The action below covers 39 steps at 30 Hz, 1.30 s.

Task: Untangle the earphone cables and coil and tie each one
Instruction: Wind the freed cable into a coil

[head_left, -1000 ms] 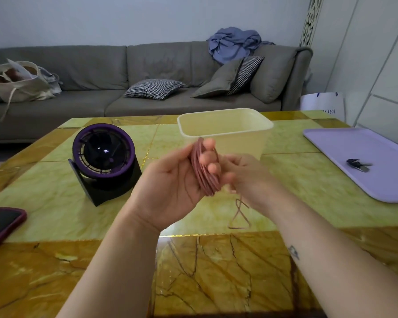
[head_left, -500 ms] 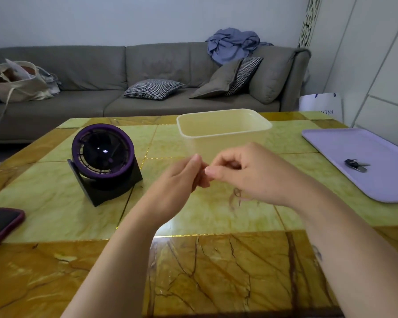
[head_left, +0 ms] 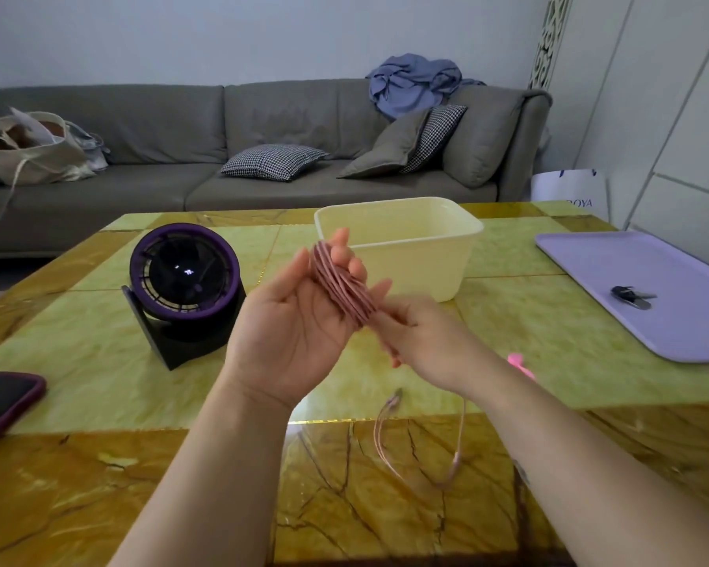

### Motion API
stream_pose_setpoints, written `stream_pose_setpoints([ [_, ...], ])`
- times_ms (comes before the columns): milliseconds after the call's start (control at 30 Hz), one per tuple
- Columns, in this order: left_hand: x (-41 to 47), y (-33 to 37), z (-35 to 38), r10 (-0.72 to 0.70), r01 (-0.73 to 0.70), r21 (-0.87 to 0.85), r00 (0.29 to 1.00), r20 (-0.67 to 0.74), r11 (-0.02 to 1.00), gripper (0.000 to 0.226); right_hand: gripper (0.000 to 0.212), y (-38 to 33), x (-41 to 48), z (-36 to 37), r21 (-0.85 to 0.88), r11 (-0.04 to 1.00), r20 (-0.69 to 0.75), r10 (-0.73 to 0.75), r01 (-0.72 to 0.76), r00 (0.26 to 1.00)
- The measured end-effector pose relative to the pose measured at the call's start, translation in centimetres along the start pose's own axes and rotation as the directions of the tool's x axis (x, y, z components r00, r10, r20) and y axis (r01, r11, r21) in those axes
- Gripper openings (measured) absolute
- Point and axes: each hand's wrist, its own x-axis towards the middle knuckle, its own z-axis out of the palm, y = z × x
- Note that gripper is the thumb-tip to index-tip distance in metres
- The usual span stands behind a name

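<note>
A pink earphone cable (head_left: 341, 285) is wound in a coil of several loops round the fingers of my left hand (head_left: 291, 321), which is raised palm-up over the middle of the table. My right hand (head_left: 426, 341), blurred, sits just right of the coil's lower end and grips the cable coming off it. The loose tail (head_left: 460, 441) hangs below my right wrist in a thin loop above the table's front. A small pink item (head_left: 520, 364) lies on the table right of my right forearm; it is too blurred to identify.
On the yellow-green marble table (head_left: 99, 362) a cream plastic tub (head_left: 422, 255) stands behind my hands. A purple and black fan (head_left: 185, 276) is at left, a phone (head_left: 1, 403) at the left edge. A lilac tray (head_left: 672, 321) with keys (head_left: 631, 297) lies right.
My left hand has turned palm-up, so the coil shows again. My right hand dropped lower and to the right, pulling the cable; the tail swings lower.
</note>
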Motion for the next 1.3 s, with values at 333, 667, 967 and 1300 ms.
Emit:
stream_pose_setpoints([
  [333, 0.0, -0.3, -1.4, 0.203, 0.09, 0.868, 0.956, -0.213, 0.488, 0.04, 0.017, -3.2, -1.4, -2.5, -0.28, 0.957, 0.092, -0.057, 0.081, 0.994],
  [667, -0.8, -0.4, 0.0, -0.328, 0.251, 0.486, 0.942, 0.078, 0.837, 0.04, 0.025, -1.6, -0.7, -3.3, 0.157, 0.983, -0.149, -0.069, 0.093, 0.986],
  [967, 0.0, -0.3, 0.3, 0.076, -0.078, -0.059, 0.996, -0.042, 0.995, 0.032, 0.031, -0.4, -0.1, -0.9, 0.06, 0.998, -0.01, 0.015, -0.015, 1.0],
  [1300, 0.2, -1.2, 0.2, 0.337, -0.032, 0.833, 0.923, -0.188, 0.552, 0.036, 0.02, -2.6, -1.5, -1.4, -0.416, 0.909, 0.195, 0.076, 0.012, 0.978],
])
